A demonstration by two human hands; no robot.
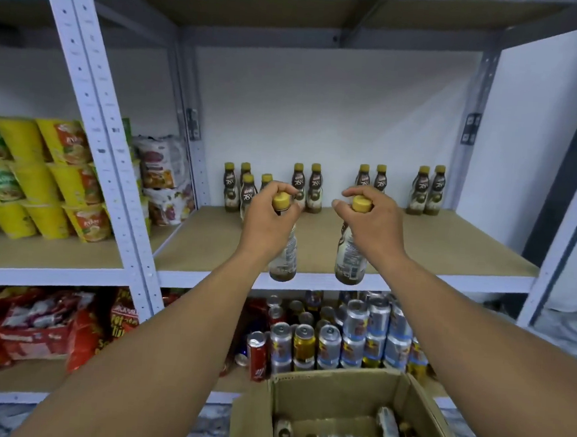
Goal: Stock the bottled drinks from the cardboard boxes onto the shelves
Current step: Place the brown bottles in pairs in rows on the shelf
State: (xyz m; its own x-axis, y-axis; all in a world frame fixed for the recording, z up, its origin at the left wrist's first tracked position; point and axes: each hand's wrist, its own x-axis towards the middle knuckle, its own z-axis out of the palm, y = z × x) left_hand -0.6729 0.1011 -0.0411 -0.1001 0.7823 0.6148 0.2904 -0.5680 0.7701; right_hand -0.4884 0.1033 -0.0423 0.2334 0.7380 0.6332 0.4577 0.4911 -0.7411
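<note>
My left hand (269, 222) grips a yellow-capped drink bottle (283, 262) by its neck, holding it upright just in front of the shelf's front edge. My right hand (373, 224) grips a second, identical bottle (350, 256) the same way, a little to the right. Both bottles hang at the level of the middle shelf board (432, 242). Several matching bottles (314, 189) stand in pairs along the back of that shelf. Below me an open cardboard box (339, 396) holds several more bottles lying on their sides.
Drink cans (329, 340) fill the shelf underneath. Yellow cup noodles (61, 182) and snack bags (162, 175) occupy the left bay, with red snack packs (33, 326) below. A perforated grey upright (113, 158) divides the bays. The front half of the middle board is bare.
</note>
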